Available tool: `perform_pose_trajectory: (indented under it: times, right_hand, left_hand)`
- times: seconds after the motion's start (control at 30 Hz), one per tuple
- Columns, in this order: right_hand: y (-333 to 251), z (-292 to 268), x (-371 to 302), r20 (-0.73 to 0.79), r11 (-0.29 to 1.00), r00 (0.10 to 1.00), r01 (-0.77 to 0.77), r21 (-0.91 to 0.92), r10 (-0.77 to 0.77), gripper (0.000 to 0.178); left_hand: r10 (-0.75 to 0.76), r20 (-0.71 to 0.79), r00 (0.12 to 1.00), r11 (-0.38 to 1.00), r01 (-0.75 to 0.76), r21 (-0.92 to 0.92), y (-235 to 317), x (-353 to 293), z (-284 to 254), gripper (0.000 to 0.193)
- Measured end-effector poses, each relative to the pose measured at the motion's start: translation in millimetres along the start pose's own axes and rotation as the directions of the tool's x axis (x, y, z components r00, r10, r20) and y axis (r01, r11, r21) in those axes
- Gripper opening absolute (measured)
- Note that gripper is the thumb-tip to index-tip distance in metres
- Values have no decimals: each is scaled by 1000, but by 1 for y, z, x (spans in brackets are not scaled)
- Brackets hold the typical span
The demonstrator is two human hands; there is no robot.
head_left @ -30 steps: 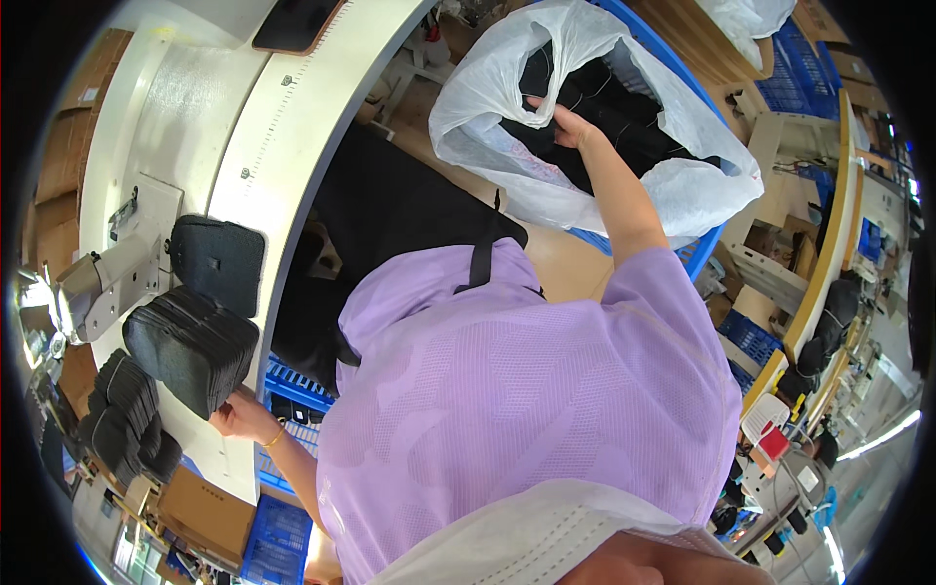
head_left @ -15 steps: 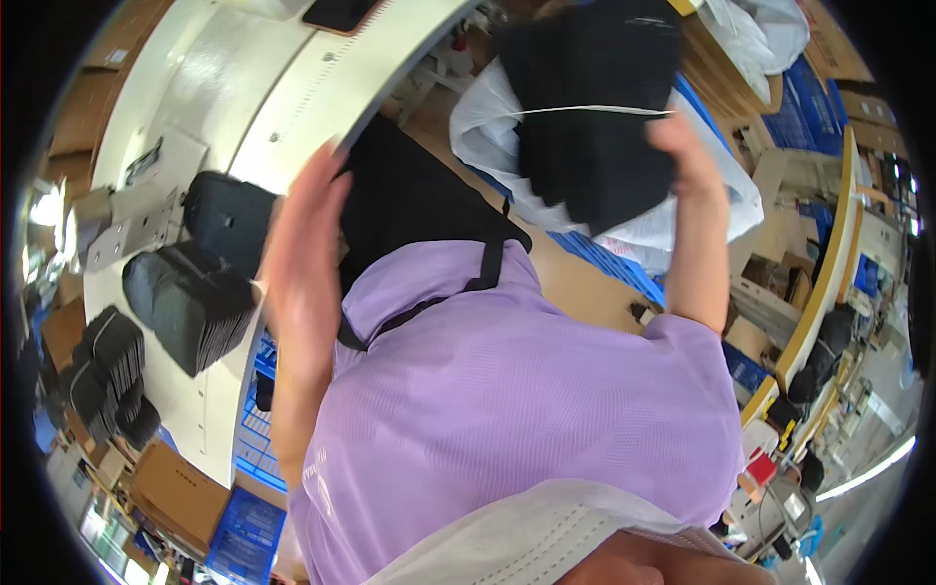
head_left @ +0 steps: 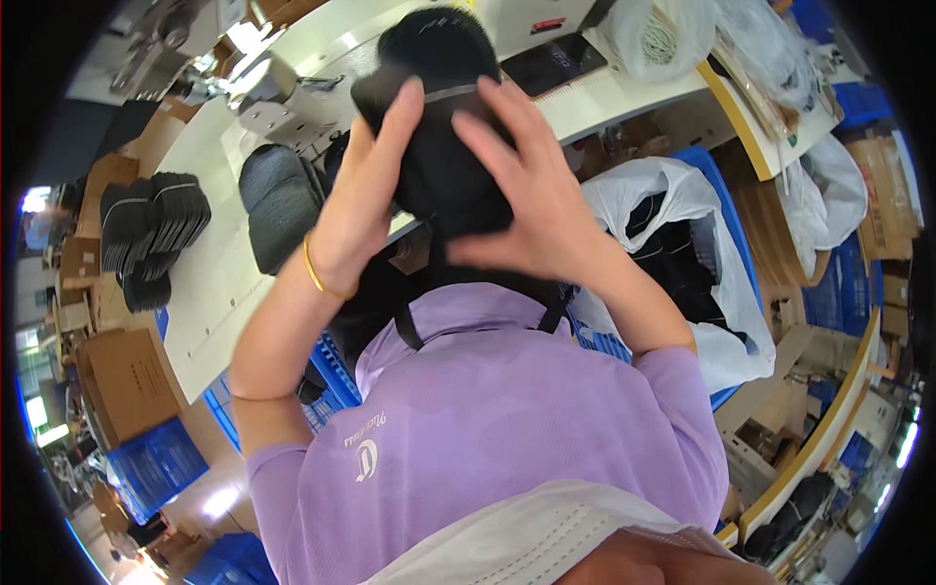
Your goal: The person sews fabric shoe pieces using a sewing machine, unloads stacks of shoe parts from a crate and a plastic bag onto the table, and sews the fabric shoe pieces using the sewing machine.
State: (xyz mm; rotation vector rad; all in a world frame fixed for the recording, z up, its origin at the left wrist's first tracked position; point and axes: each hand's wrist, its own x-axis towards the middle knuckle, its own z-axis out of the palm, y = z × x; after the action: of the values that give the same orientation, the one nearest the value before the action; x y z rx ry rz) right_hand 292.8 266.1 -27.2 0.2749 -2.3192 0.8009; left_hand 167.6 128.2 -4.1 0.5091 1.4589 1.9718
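Observation:
A bundle of black, padded-looking pieces (head_left: 444,146), stacked together with a thin pale band around it, is between my two hands at the near edge of the white table. My left hand (head_left: 366,200) presses its left side, the thumb along the face of the bundle. My right hand (head_left: 536,190) grips the right side, its fingers spread over the front and somewhat blurred. Left of my left hand, a dark stack of similar pieces (head_left: 281,205) lies on the table. Farther left are more black stacks (head_left: 151,224), one with a pale band.
At right, a blue crate (head_left: 726,195) lined with a white plastic bag (head_left: 746,322) holds black pieces. A phone (head_left: 554,66) lies on the white table (head_left: 210,292) beyond the bundle. Bagged pale cord (head_left: 658,44) stands at the far right. Cardboard boxes (head_left: 127,385) are at left.
The banded bundle has come from above the bagged crate at right to the table in front of me. My left hand, empty before, is now on it too. The view has turned.

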Motion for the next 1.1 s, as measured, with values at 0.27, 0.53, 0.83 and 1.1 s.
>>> perform_pose_trajectory:
  times: [0.27,0.53,0.83,1.1]
  right_hand:
    - [132,78,39,-37,514,830,-309,800,556,54]
    - [114,85,57,-266,894,862,-370,251,432,82]
    - [117,102,74,-420,974,893,-215,-77,164,65]
    - [91,48,30,-388,962,884,-271,35,263,56]
  left_hand:
    - [-136,-46,990,701,129,701,22,92,-35,85]
    - [-66,-198,978,304,209,930,16,133,-34,78]
    - [145,-163,976,60,156,986,1,176,-54,62]
    - [55,-405,913,489,329,808,-13,195,-28,55]
